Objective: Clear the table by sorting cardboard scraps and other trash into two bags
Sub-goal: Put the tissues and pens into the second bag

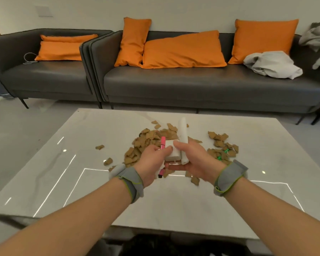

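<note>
Both hands meet above the middle of the pale marble table (78, 182). My left hand (152, 160) grips a pink marker (163, 143) and touches a white foam block (172, 151). My right hand (194, 159) holds that block together with a long white foam stick (183, 133) that stands up past my fingers. Under and behind the hands lies a heap of brown cardboard scraps (148, 139). A second heap of cardboard scraps (220, 143) lies to the right, with small green bits (222, 154) among it.
Loose scraps (99, 147) lie left of the heap. A dark opening, perhaps a black bag (164, 244), shows below the table's near edge. Beyond the table stand dark sofas (192, 84) with orange cushions (183, 50) and grey clothing (272, 64).
</note>
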`<control>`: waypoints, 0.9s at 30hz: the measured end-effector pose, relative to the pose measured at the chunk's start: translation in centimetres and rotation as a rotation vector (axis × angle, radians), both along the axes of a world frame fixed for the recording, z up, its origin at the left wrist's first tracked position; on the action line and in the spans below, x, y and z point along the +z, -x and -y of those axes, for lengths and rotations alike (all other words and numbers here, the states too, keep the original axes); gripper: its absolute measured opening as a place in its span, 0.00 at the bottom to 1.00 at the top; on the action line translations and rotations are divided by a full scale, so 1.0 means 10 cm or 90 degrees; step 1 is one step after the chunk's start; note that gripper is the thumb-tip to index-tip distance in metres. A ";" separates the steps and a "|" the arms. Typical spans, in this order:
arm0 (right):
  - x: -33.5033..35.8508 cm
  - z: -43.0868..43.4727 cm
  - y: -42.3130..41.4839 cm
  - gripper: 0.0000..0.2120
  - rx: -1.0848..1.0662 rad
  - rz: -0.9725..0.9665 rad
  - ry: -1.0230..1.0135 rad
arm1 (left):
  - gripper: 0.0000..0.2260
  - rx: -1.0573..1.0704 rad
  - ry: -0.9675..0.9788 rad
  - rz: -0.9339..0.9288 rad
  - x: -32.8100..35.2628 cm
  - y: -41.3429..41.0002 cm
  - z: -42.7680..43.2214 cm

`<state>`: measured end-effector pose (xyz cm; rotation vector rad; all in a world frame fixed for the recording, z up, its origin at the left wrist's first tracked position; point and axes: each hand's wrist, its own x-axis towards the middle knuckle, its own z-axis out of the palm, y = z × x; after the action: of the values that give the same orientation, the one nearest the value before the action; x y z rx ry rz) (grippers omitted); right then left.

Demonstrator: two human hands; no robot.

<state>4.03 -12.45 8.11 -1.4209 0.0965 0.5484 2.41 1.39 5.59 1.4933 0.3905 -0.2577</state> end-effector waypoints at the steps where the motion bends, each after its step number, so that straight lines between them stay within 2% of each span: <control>1: 0.01 0.10 0.11 0.10 0.008 0.004 0.017 | 0.13 -0.014 0.005 -0.002 0.01 0.10 0.09; 6: -0.09 0.68 0.72 0.09 0.006 -0.028 0.056 | 0.06 -0.080 0.015 -0.062 -0.05 0.68 0.51; 10: -0.40 1.17 1.19 0.14 0.029 -0.101 0.177 | 0.05 -0.133 0.008 -0.154 -0.38 1.10 0.75; 14: -0.70 1.45 1.46 0.14 0.181 -0.140 0.421 | 0.05 -0.204 0.057 -0.296 -0.67 1.45 0.93; 19: -0.83 1.57 1.56 0.12 0.377 -0.138 0.635 | 0.06 -0.279 0.091 -0.431 -0.98 1.63 1.06; 25: -0.90 1.64 1.63 0.16 0.538 -0.169 0.777 | 0.07 -0.361 0.109 -0.551 -1.18 1.73 1.27; 27: -0.92 1.65 1.66 0.15 0.572 -0.157 0.811 | 0.16 -0.364 0.109 -0.554 -1.19 1.74 1.31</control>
<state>-12.53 -28.97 -1.10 -2.6345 -0.0205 1.5768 -15.01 -11.75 -6.34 1.2321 0.5965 -1.3838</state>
